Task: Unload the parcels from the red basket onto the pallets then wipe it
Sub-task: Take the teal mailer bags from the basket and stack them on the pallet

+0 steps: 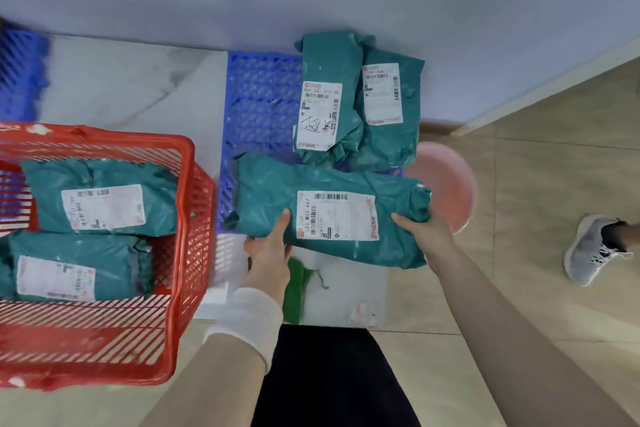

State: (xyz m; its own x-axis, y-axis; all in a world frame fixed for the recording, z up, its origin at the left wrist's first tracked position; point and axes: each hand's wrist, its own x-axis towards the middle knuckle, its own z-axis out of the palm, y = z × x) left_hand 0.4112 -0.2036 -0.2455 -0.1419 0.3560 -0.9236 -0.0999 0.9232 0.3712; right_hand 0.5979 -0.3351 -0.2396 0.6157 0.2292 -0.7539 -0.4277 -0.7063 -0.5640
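Note:
A long teal parcel (270, 198) with a white label lies across the near edge of the blue pallet (261, 97). My left hand (268, 248) grips its near left edge, thumb on top. Its right end is held by my right hand (427, 232). Two more teal parcels (332, 59) (391, 142) lie side by side at the pallet's far right. The red basket (187, 225) stands at the left and holds two labelled teal parcels (100, 198) (79, 267) that I can see.
A pink basin (450, 180) sits just right of the pallet, partly under the held parcel. A green cloth (294, 291) lies on the floor below it. Another blue pallet (20, 73) is at far left. A grey shoe (588, 248) stands on the right. The wall runs behind.

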